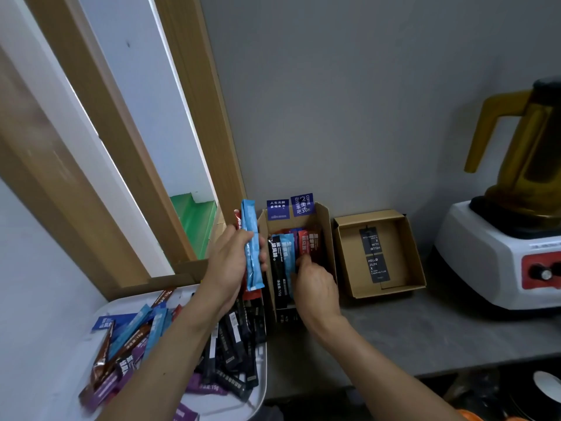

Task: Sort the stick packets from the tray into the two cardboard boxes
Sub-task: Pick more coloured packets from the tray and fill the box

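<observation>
Under both hands, grey counter (pixel 394 329). Far right of the right hand (pixel 317 287), white blender (pixel 498 256) with a yellow jug. Below the left forearm, white tray (pixel 223 404) with a heap of loose stick packets (pixel 133 338). Around the right hand, tall cardboard box (pixel 329 238) with packets standing inside (pixel 285 253). Just right of that, shallow cardboard box (pixel 397 247), two black cards in it. Hands apart. Left hand (pixel 230 259), just left of the tall box, grips an upright blue packet (pixel 251 256) with others behind. Right fingers are in among the boxed packets by a red packet (pixel 304 243); grip cannot be told.
</observation>
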A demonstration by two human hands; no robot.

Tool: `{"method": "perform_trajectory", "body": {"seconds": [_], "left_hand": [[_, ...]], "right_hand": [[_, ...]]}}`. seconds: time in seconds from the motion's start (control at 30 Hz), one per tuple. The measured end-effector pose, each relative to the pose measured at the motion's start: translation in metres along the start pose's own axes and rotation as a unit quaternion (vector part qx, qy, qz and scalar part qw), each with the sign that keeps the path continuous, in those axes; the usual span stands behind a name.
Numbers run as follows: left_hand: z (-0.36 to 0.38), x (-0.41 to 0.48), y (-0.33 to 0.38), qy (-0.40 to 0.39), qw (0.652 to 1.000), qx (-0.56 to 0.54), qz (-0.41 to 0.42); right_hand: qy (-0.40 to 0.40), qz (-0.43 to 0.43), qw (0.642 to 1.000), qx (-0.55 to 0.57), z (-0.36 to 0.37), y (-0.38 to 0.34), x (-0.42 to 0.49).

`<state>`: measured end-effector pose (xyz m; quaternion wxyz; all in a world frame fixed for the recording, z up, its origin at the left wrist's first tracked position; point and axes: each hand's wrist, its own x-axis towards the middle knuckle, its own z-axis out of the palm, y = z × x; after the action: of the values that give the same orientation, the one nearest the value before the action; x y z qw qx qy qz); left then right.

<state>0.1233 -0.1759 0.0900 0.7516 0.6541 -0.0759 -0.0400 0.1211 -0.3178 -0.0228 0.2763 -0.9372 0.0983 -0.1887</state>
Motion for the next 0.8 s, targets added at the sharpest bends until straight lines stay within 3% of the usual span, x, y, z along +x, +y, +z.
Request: {"method": "perform_trajectory", "body": {"seconds": [0.17, 0.27, 0.4, 0.6, 0.8], "left_hand": [[-0.004, -0.001, -0.010, 0.016, 1.000, 0.007, -0.006], [-0.003, -0.001, -0.010, 0.012, 1.000, 0.026, -0.001], [-0.001, -0.003, -0.007, -0.013, 0.999, 0.050, 0.013], [0.010, -0.005, -0.011, -0.071, 0.993, 0.093, 0.022], [0.010, 0.009, 0.004, -0.002, 0.989, 0.127, 0.073]], "right_hand": [[0.012, -0.008, 1.000, 0.008, -0.004, 0.001, 0.000], [0.040, -0.027, 0.993, 0.106, -0.018, -0.003, -0.009], [-0.002, -0.006, 0.923, 0.384, -0.044, -0.015, -0.028], [-0.037, 0.004, 0.891, 0.453, -0.047, -0.010, -0.037], [-0.099, 0.045, 0.801, 0.589, -0.046, 0.002, -0.045]]}}
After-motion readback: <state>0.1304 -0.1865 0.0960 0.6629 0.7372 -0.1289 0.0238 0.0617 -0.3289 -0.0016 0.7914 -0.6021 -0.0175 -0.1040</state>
